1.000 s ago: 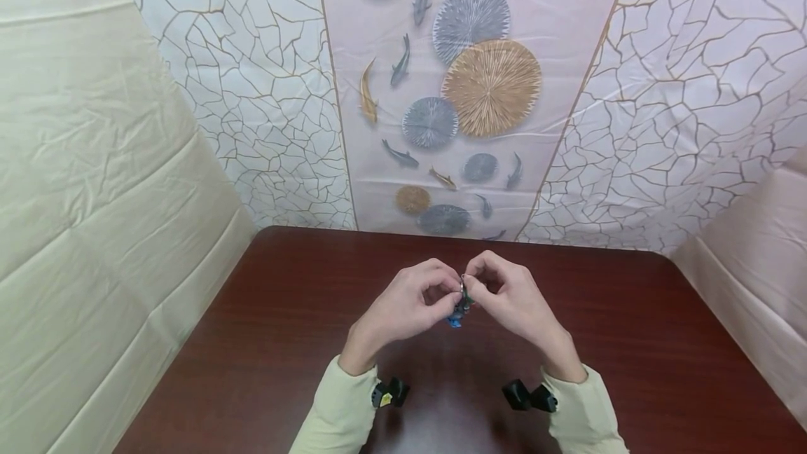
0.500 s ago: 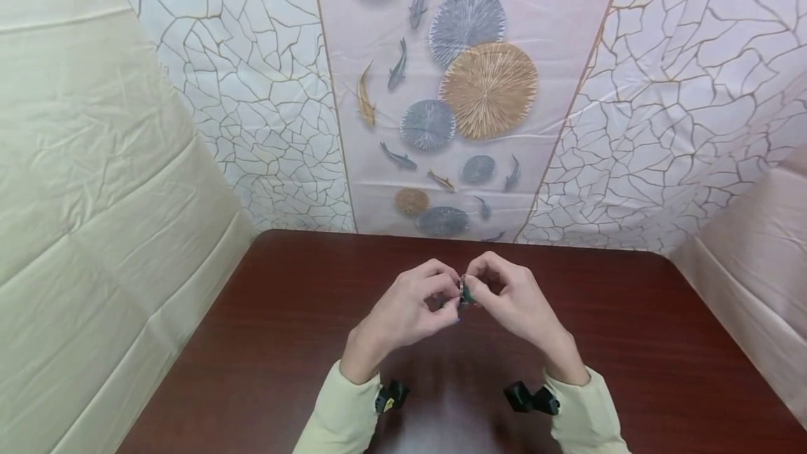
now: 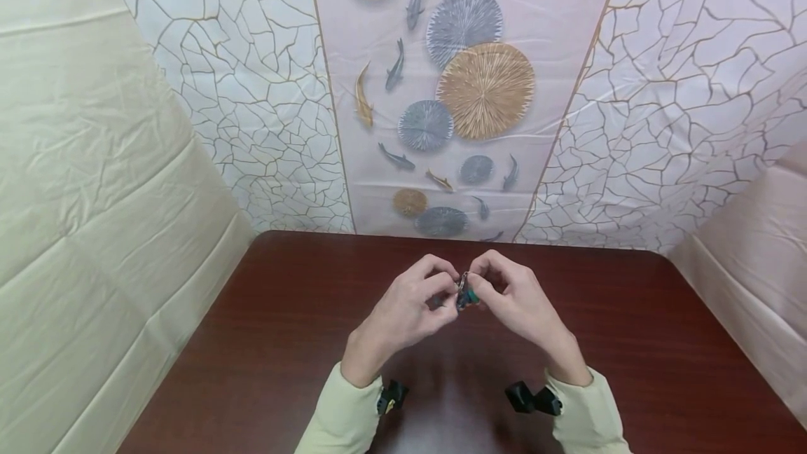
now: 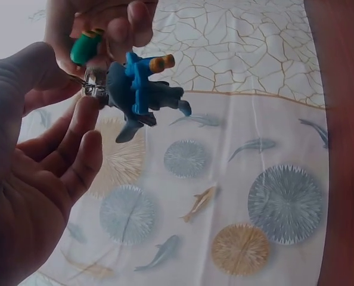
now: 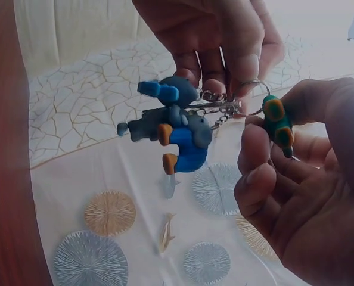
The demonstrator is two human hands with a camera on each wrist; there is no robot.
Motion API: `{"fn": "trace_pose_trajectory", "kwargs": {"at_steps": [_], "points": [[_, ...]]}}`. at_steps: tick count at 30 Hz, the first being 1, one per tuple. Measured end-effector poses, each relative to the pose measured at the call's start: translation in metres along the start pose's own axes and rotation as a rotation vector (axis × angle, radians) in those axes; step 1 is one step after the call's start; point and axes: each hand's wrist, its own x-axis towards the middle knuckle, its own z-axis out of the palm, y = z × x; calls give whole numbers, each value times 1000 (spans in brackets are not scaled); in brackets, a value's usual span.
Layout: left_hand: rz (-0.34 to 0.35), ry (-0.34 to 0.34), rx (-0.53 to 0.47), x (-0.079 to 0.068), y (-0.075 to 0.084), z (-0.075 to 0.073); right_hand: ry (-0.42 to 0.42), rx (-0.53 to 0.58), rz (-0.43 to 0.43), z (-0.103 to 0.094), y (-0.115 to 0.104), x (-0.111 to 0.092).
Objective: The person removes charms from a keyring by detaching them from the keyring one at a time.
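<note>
Both hands hold a keychain (image 3: 464,281) up over the table. My left hand (image 3: 406,307) pinches its metal ring (image 5: 266,90) and clasp between thumb and fingers. Opposite, my right hand (image 3: 517,296) pinches the ring beside a small green figurine (image 5: 278,124) with orange feet. Small chains (image 5: 220,121) run from the clasp to grey animal-like figurines in blue, one of them a blue-clad figurine (image 5: 192,146) with orange feet. In the left wrist view the grey-and-blue figurines (image 4: 135,86) dangle beyond the left fingertips. The fingers partly hide the ring.
A dark red-brown table (image 3: 284,342) lies under the hands. Behind it hangs a patterned cloth (image 3: 429,125) with fish and round leaf shapes. Plain cream cloth (image 3: 94,195) closes off the left side. Black wrist cameras (image 3: 532,398) sit at both sleeves.
The blue figurine hanging below the fingers has turned out of sight in the head view, and the green one shows more. Both hands stay nearly in place, with small finger shifts.
</note>
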Motion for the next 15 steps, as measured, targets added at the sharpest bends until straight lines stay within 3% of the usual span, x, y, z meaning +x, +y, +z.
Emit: {"fn": "trace_pose_trajectory", "kwargs": {"at_steps": [4,10,15], "points": [[-12,31,16,-1,-2,0,-38,18,35,1,1,1],[-14,78,-60,-1,-4,1,-69,34,41,2,2,1],[55,100,7,0,-4,1,-48,44,23,1,-1,2]]}}
